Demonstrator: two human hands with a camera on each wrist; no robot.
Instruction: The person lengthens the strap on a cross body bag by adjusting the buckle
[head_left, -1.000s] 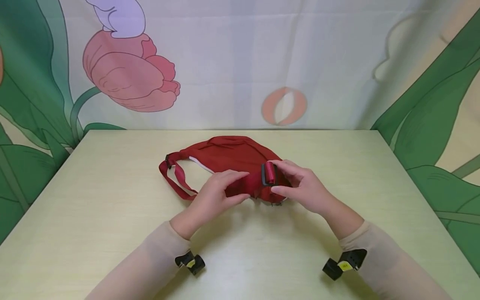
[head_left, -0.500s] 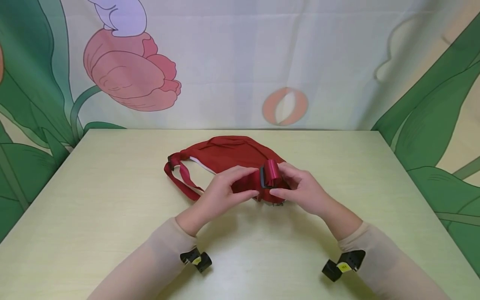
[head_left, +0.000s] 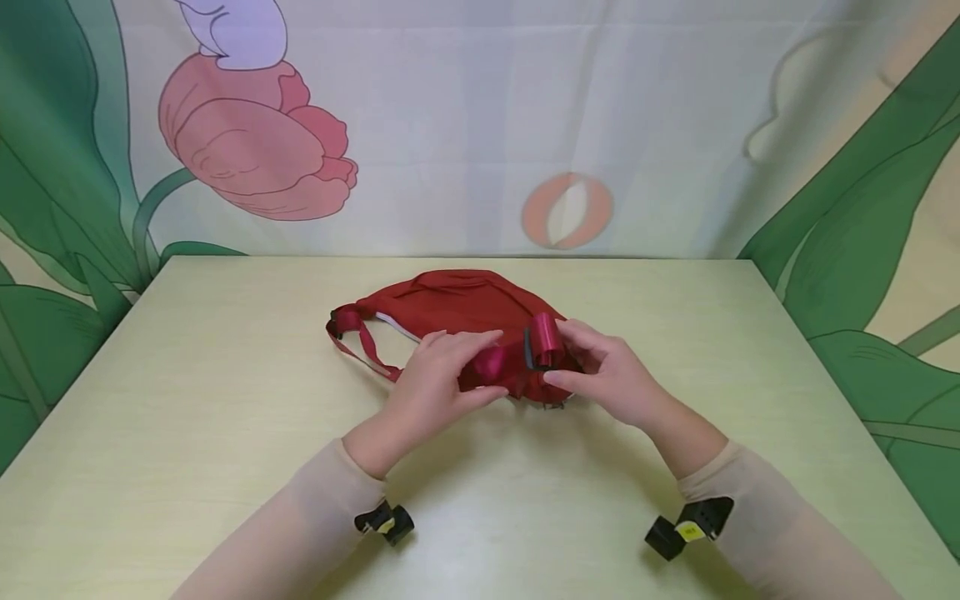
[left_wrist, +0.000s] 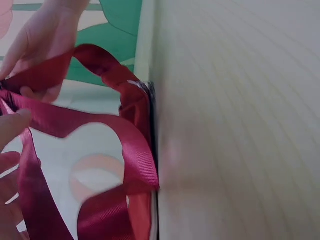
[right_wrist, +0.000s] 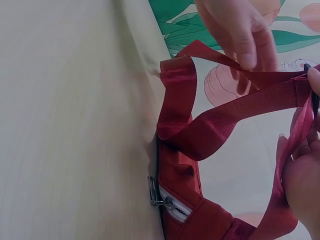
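My left hand (head_left: 438, 379): pinching the red strap (head_left: 498, 364).
My right hand (head_left: 607, 375): gripping the buckle (head_left: 542, 343), beside my left.

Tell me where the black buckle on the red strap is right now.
In the head view, the black buckle sits above the red bag, pinched by the right hand.
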